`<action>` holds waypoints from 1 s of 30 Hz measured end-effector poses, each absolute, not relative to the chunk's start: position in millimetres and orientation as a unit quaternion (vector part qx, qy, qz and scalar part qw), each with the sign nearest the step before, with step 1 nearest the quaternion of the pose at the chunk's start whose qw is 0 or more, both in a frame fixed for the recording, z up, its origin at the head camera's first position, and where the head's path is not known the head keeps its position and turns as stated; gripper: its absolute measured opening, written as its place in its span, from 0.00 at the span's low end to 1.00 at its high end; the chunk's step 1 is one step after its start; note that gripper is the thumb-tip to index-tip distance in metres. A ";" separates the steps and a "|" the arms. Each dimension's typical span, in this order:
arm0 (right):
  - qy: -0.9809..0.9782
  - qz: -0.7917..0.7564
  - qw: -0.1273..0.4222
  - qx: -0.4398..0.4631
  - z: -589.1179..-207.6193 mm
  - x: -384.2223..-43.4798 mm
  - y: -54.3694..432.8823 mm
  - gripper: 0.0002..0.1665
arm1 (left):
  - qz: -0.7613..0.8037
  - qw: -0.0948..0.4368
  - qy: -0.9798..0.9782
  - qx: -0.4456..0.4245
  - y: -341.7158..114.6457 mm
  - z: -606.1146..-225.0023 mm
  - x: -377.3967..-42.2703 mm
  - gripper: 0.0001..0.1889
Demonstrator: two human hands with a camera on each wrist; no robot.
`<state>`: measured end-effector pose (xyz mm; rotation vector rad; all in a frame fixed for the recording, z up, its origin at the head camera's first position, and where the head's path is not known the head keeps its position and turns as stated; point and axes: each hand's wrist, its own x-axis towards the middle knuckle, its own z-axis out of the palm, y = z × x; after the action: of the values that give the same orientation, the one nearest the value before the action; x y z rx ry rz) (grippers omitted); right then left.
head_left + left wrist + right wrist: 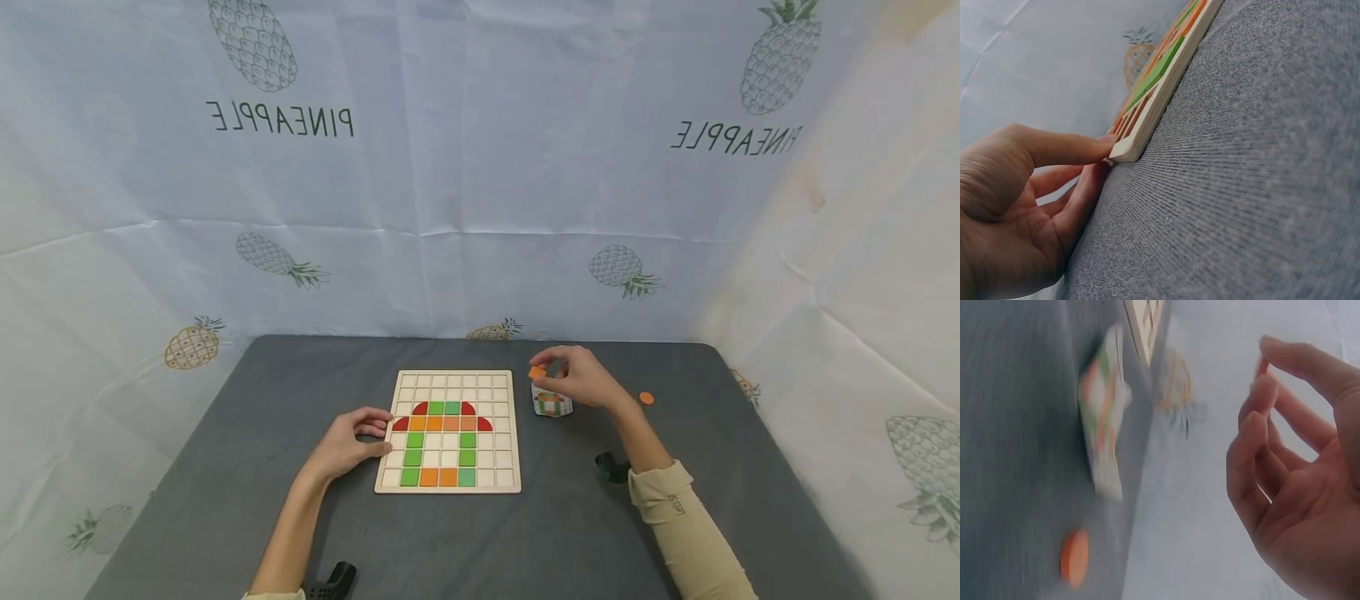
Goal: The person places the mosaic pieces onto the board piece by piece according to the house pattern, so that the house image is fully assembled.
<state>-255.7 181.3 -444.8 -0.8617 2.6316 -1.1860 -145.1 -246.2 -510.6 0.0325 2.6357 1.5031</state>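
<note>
A pale wooden grid board (pixel 447 492) lies flat, with green, orange and red tiles set in it. At its left edge, my left hand (pixel 351 442) touches the rim with thumb and fingertips, the fingers loosely bent; in the left wrist view the thumb (pixel 1079 149) lies at the board's corner (pixel 1125 150). To the right of the board, my right hand (pixel 581 379) pinches an orange tile (pixel 537 372) between thumb and fingertips. Only the tile's thin edge (pixel 1262 366) shows in the right wrist view. Below that hand sits a white piece with a coloured print (pixel 552 403).
An orange disc (pixel 647 398) lies on the grey cloth (pixel 570 525) right of the right wrist. Dark wrist devices sit by both forearms, and a white curtain (pixel 465 167) with pineapple prints hangs behind the table.
</note>
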 end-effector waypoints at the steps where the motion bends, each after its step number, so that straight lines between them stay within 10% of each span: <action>1: 0.870 -0.393 0.063 -0.289 -446.8 -256.9 173.1 0.21 | 0.494 0.053 0.868 0.011 -246.1 -510.5 -145.3 0.28; 30: 0.877 -0.356 0.126 -0.297 -493.1 -275.7 46.6 0.17 | 0.499 0.060 0.864 0.009 -245.7 -508.0 -145.2 0.28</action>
<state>-275.7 46.6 -493.1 -0.8655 2.5544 -1.0353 -145.2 -245.7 -508.0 0.0264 2.6156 1.5115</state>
